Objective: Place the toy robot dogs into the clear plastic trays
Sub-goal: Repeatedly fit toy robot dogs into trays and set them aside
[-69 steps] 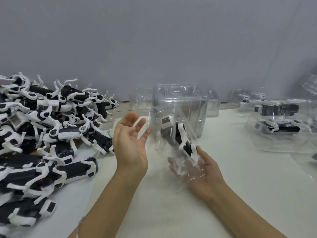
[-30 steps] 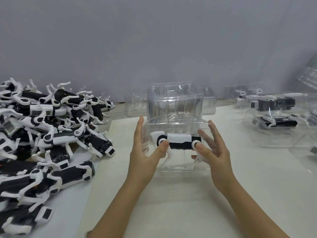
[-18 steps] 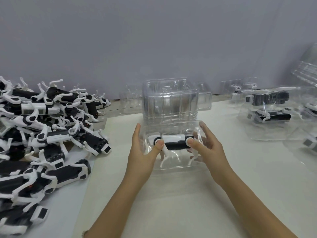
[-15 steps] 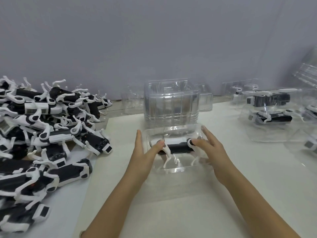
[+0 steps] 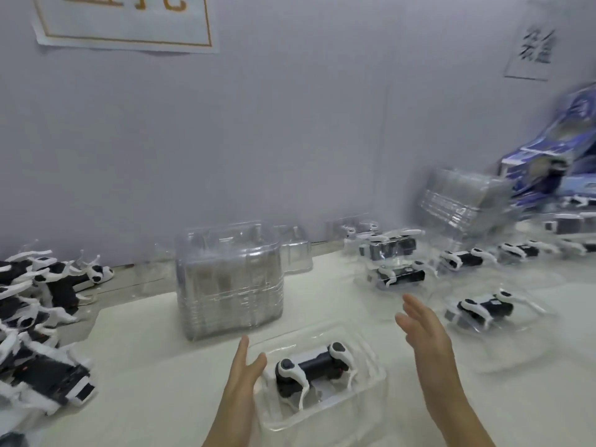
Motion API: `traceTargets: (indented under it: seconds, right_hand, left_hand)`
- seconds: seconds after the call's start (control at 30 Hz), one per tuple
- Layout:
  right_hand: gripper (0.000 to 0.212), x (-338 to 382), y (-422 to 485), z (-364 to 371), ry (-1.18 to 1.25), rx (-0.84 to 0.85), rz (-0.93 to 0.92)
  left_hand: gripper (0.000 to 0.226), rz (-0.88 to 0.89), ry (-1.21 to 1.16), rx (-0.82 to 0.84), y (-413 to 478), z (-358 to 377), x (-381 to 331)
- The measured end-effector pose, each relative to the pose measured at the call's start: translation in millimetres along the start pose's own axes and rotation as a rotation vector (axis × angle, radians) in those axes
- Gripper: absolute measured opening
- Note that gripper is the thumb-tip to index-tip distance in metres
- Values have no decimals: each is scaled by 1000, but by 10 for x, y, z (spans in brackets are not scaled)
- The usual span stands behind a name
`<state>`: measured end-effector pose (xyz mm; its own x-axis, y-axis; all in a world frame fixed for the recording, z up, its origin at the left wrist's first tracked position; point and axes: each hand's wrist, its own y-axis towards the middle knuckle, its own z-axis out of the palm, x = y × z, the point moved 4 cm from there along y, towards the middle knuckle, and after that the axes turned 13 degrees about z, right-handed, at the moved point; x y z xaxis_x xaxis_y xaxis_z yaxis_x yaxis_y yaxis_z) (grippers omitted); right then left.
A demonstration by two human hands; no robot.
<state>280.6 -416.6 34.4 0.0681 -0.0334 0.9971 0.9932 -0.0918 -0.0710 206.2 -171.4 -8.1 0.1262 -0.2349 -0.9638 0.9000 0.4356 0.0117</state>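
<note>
Head view, angled down over a flat white tabletop, with motion blur smearing the right side. Shows one black-and-white plastic toy robot dog lying on its side inside a shallow, rectangular clear plastic tray at the near middle of the table, white legs pointing toward the near edge. Puts the left hand just beside the tray's left rim, fingers straight, thumb spread toward the plastic (touching or just clear of it, cannot tell), gripping nothing. Puts the right hand raised to the right of the tray and apart from it, palm turned leftward, fingers straight and a little spread, holding nothing. Behind the tray, near the grey wall, a tall nested stack of empty clear trays, standing upright. Along the left edge, a loose heap of black-and-white robot dogs, legs sticking out every way. Off to the right, several filled clear trays spread over the table, each with a dog inside, two of them stacked. Farther right, a second, tilted stack of clear trays and blue printed cartons, both too blurred for detail. High on the wall, a white paper sign with gold lettering.
</note>
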Motion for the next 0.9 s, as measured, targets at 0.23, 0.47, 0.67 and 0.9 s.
traceTargets:
  seconds: [0.23,0.47,0.67,0.9]
  right_hand:
    - [18,-237,98,-1311,308,-614,-4]
    - [34,-490,344,-1870,457,-544,136]
    - [42,-460,694,-2096,454,-471,134]
    - [41,-454,1025,-2255,421,-500,69]
  left_hand:
    - [56,21,25,-52,-81,1133,188]
    - [59,-45,132,0,-106,2063,406]
    - [62,-92,164,22,27,2654,630]
    - [80,-78,69,0,217,3153,768]
